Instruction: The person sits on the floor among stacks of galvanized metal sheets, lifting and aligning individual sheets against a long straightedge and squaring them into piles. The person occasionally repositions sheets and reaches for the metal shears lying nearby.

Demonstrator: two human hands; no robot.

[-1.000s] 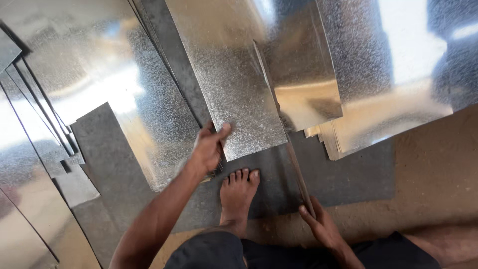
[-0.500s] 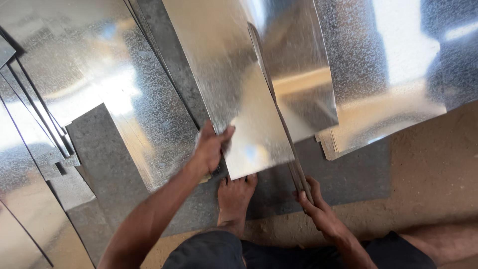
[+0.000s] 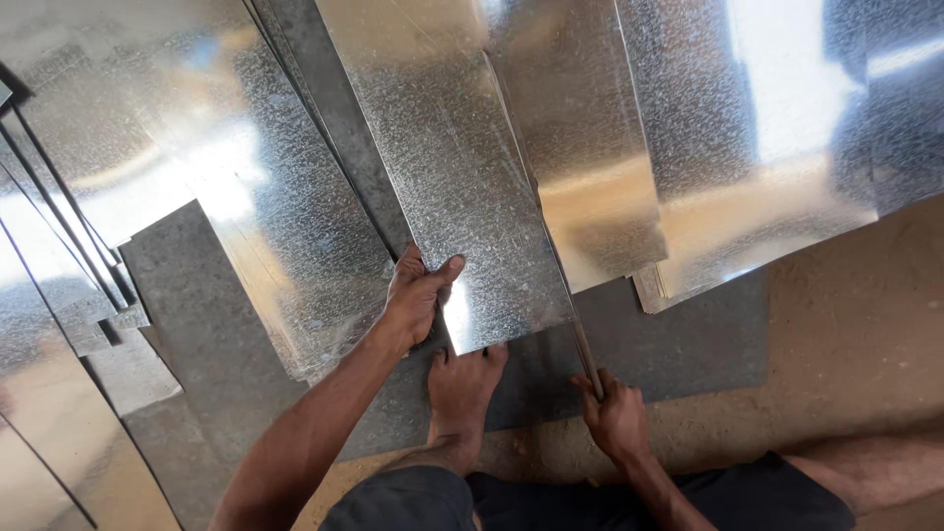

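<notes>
My left hand (image 3: 417, 294) grips the near left corner of a long shiny galvanized metal sheet (image 3: 442, 167), thumb on top. My right hand (image 3: 616, 413) is closed around the near end of the sheet's folded right edge (image 3: 580, 339), a thin upright flange running away from me. My bare foot (image 3: 462, 388) rests on the dull grey sheet (image 3: 678, 339) on the ground, just below the held sheet's near edge.
More galvanized sheets lie all round: a wide one (image 3: 197, 147) on the left, bent ones (image 3: 747, 177) on the right, narrow strips (image 3: 59, 285) at the far left. Sandy ground (image 3: 865, 324) shows at the right. My knee in dark shorts (image 3: 551, 497) is at the bottom.
The held sheet has slid toward me, its near edge now reaching my toes. My right hand moved from flat on the ground up onto the folded edge and closed on it.
</notes>
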